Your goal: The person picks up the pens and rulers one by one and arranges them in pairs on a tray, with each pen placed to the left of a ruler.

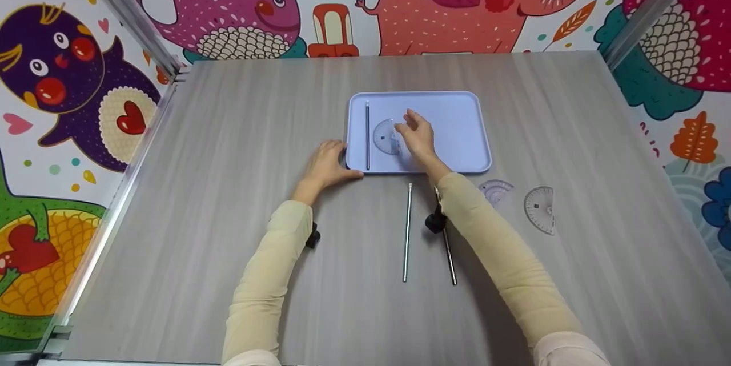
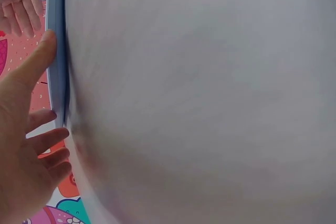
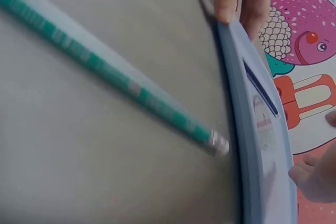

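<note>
I looked forward and down from the head; my wrist views, low and close, shared the tray's (image 1: 460, 126) near edge.

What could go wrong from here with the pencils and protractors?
The right hand is close beside the clear protractor on the tray, so a brush might slide it. In the head view, the black device at the right wrist overlaps a pencil on the table, which might get knocked. The left hand touches the tray's near-left corner; a push could shift it and roll the dark pencil.
</note>
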Action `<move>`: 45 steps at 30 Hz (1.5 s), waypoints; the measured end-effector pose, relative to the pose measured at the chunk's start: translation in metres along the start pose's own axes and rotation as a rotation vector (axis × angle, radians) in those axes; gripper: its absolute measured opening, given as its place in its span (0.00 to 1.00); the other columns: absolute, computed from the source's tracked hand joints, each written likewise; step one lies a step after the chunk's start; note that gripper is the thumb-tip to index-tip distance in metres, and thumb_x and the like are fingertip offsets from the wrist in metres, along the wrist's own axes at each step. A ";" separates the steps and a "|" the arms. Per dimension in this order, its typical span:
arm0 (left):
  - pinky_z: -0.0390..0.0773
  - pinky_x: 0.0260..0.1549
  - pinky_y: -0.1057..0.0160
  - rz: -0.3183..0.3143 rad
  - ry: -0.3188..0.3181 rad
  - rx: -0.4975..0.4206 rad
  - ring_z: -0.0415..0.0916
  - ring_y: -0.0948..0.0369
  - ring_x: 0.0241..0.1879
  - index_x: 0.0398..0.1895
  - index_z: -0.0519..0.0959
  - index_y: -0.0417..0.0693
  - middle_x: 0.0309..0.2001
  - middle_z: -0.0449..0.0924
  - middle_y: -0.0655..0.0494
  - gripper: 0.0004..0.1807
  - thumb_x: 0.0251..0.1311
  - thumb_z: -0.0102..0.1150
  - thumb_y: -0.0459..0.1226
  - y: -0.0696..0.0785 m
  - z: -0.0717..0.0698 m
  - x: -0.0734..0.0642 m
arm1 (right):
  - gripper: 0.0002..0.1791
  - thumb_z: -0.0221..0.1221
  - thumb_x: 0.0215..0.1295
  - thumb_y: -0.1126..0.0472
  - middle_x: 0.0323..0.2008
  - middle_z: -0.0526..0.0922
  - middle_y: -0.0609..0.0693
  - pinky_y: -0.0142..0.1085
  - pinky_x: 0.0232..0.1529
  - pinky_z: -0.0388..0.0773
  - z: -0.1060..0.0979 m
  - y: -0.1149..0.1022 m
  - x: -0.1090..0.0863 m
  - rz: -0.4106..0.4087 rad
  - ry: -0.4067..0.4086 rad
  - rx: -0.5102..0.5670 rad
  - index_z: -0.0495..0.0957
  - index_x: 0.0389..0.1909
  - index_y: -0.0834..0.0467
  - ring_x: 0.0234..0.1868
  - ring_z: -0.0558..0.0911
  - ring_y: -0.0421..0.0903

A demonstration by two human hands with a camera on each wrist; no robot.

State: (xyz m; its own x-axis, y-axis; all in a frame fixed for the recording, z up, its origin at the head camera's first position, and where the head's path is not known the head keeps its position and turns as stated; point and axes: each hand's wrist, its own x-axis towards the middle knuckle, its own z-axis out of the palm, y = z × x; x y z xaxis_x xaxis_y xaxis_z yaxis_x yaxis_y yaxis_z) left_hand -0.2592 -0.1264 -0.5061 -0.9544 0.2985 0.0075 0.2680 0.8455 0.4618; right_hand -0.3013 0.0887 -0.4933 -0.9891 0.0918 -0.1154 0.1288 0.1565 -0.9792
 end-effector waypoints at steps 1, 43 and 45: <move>0.56 0.63 0.55 -0.001 0.001 0.001 0.60 0.47 0.61 0.56 0.69 0.34 0.58 0.68 0.39 0.46 0.36 0.70 0.55 0.000 0.000 0.000 | 0.32 0.54 0.59 0.67 0.62 0.64 0.62 0.36 0.64 0.58 -0.003 -0.005 -0.005 -0.023 -0.030 -0.055 0.57 0.64 0.67 0.65 0.61 0.53; 0.52 0.65 0.54 0.007 -0.016 0.094 0.54 0.46 0.64 0.59 0.67 0.35 0.60 0.66 0.39 0.46 0.42 0.65 0.57 0.002 0.001 -0.004 | 0.48 0.50 0.58 0.39 0.64 0.54 0.69 0.58 0.64 0.43 -0.042 0.017 -0.120 -0.487 -0.457 -1.038 0.49 0.66 0.70 0.66 0.51 0.66; 0.52 0.65 0.53 0.010 -0.019 0.102 0.54 0.46 0.64 0.59 0.67 0.35 0.60 0.66 0.40 0.45 0.43 0.64 0.57 0.003 0.001 -0.005 | 0.48 0.51 0.58 0.39 0.65 0.54 0.69 0.58 0.64 0.43 -0.043 0.017 -0.126 -0.487 -0.479 -1.035 0.49 0.67 0.69 0.66 0.51 0.65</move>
State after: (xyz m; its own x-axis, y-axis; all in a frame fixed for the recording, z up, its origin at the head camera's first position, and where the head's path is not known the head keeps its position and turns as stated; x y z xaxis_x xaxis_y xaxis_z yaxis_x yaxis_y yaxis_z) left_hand -0.2536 -0.1250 -0.5058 -0.9491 0.3149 -0.0055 0.2908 0.8828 0.3689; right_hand -0.1716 0.1223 -0.4881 -0.8483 -0.5281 -0.0387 -0.4786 0.7960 -0.3704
